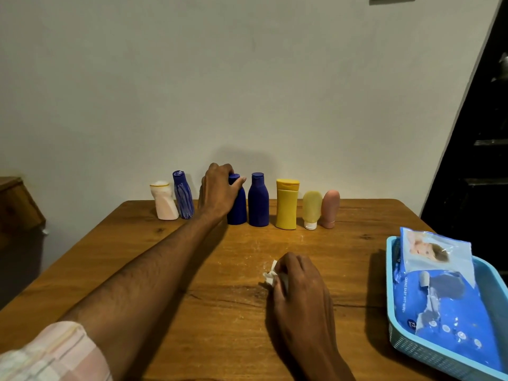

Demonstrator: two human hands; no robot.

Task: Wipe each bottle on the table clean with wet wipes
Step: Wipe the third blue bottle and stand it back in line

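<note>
Blue bottle (238, 207) gripped by left hand (217, 192).

Wooden cabinet (16, 204) left of table (165, 270).

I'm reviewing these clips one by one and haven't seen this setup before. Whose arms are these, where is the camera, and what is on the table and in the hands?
There is no machine: a person wears one camera on the head, looking down at their own hands. The left hand grips a dark blue bottle in a row of seven bottles standing along the wall side of the wooden table. The right hand rests on the table, holding a crumpled white wipe. At the right, a light blue basket holds packs of wet wipes.
</note>
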